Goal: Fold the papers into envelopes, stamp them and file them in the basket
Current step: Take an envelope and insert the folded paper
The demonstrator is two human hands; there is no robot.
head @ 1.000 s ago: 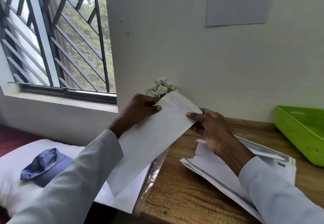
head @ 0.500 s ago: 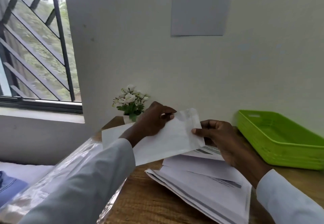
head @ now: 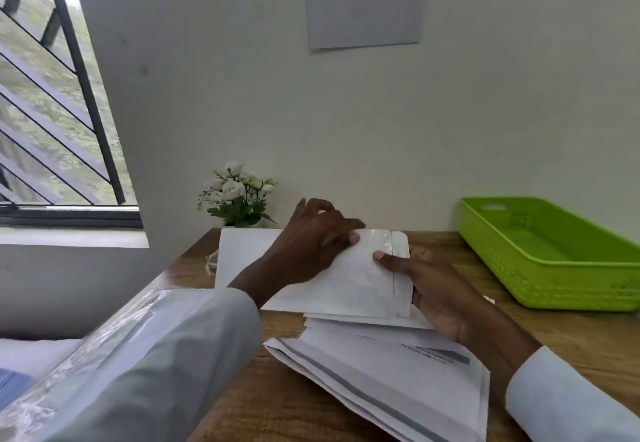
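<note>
A white envelope [head: 349, 282] is held low over the wooden desk [head: 277, 403], its flap end with a shiny strip pointing right. My left hand [head: 311, 241] grips its upper edge, fingers curled over the top. At the flap end my right hand [head: 433, 289] pinches it, thumb on the front and fingers behind. Beneath them lies a loose stack of printed papers [head: 391, 376]. A green plastic basket [head: 550, 254] stands at the right against the wall, nothing visible inside it.
A small pot of white flowers [head: 239, 196] stands at the back of the desk by the wall. Another white sheet [head: 242, 254] lies behind my left hand. A clear plastic sleeve [head: 86, 355] hangs over the desk's left edge. A barred window is at the left.
The envelope has come down from a steep tilt in the air to lie nearly flat just above the paper stack. Both hands moved with it, and the view swung right toward the basket.
</note>
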